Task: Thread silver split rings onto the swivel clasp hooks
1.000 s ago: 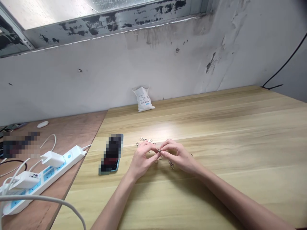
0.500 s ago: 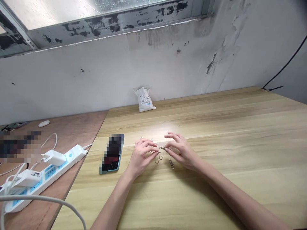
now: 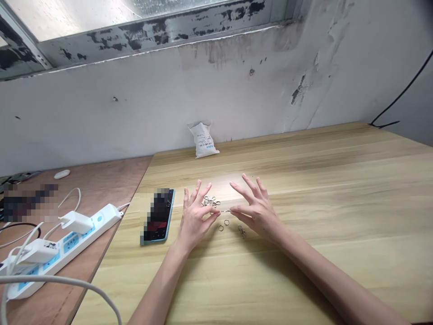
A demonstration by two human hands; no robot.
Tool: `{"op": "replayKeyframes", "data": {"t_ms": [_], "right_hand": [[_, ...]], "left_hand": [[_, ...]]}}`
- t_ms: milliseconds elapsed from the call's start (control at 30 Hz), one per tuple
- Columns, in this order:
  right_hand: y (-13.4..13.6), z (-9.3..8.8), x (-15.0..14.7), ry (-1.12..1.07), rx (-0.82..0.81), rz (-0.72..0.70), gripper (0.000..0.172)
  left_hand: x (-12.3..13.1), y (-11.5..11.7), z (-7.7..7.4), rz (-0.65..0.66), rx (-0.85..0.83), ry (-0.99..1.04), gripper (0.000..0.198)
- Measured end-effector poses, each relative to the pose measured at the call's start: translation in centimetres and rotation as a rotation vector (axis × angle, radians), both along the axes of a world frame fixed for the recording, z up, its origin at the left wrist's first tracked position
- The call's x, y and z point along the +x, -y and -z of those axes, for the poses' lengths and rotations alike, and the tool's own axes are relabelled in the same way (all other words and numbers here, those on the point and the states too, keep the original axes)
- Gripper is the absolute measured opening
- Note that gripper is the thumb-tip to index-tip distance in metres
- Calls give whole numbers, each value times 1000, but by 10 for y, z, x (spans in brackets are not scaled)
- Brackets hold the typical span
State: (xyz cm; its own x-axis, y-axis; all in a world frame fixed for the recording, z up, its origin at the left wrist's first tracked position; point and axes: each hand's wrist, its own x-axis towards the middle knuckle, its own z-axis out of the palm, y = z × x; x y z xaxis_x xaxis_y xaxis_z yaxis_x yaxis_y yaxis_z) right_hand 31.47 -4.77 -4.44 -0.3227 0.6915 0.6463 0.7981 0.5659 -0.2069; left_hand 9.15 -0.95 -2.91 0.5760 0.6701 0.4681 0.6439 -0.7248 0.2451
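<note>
The left hand [image 3: 195, 217] is set in a pinch: thumb and index fingertip close on one end of a small metal piece [image 3: 225, 211], with the other three fingers raised and spread. The right hand [image 3: 260, 210] mirrors this grip at the opposite end, its remaining three fingers fanned forward above the table [image 3: 321, 180]. The small metal piece spans the gap between the two pinches, roughly level; from where I stand, its details are too small to make out. The forearms converge from the near side, the right one at the flatter angle. A ring [image 3: 226, 222] and a second ring [image 3: 221, 228] lie apart, just nearer than the pinch. A heap of clasps [image 3: 210, 201] lies beyond the left index finger; another clasp [image 3: 241, 231] lies near the right thumb. The phone [image 3: 164, 221] rests flat, left of the left hand
</note>
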Motion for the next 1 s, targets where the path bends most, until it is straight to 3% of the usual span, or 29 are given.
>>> {"op": "replayKeyframes", "data": {"t_ms": [1000], "right_hand": [[5,-1,-5,176,49,16,14]], "left_hand": [[0,1,6,36,-156,18,15]]}}
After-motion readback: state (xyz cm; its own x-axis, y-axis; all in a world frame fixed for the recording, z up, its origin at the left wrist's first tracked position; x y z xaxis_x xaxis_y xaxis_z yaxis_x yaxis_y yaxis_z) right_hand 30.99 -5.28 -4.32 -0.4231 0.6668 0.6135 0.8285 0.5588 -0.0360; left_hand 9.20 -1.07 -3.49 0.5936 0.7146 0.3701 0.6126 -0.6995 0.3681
